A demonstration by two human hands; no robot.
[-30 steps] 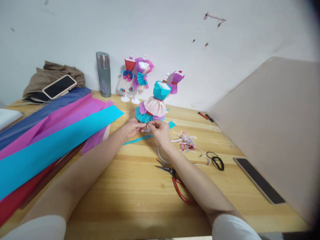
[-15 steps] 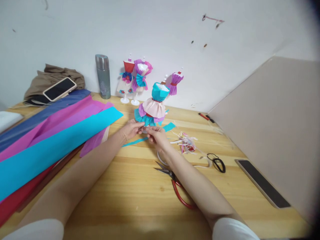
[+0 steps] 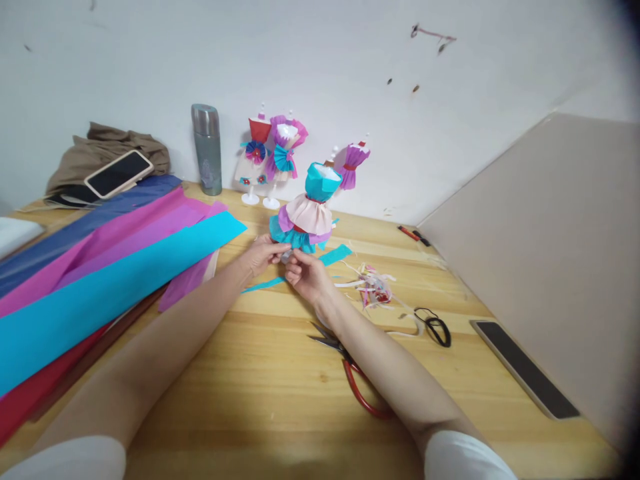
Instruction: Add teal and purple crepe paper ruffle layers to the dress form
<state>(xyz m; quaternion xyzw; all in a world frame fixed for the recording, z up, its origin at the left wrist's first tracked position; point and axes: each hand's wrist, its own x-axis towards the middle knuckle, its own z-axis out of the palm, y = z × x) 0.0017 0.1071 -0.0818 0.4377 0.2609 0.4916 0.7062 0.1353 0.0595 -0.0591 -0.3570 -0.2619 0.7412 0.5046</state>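
Observation:
A miniature dress form wears a layered crepe-paper dress (image 3: pixel 309 212) with a turquoise bodice, a pale pink ruffle, purple pieces and a turquoise lower ruffle. At the lower hem my left hand (image 3: pixel 266 255) is closed, thumb and fingers pinching the turquoise edge. Close beside it, my right hand (image 3: pixel 307 273) pinches the same hem with bent fingers. Their fingertips nearly meet in front of the stand, whose base is mostly hidden. A turquoise paper strip (image 3: pixel 336 255) lies behind the right hand. Scissors (image 3: pixel 358 380) with red handles rest partly under my right forearm.
Dressed forms (image 3: pixel 255 153) and a thermos (image 3: pixel 207 150) stand by the wall. Crepe-paper sheets (image 3: pixel 125 280) cover the left side, with a phone (image 3: pixel 119 175) behind. Paper scraps (image 3: pixel 374 288), a black hair tie (image 3: pixel 438 331) and a dark flat device (image 3: pixel 525 369) lie to the right.
My right hand has shifted slightly left and up along the hem, its fingers turned more upright. The left hand stays at the hem, and the view has moved slightly.

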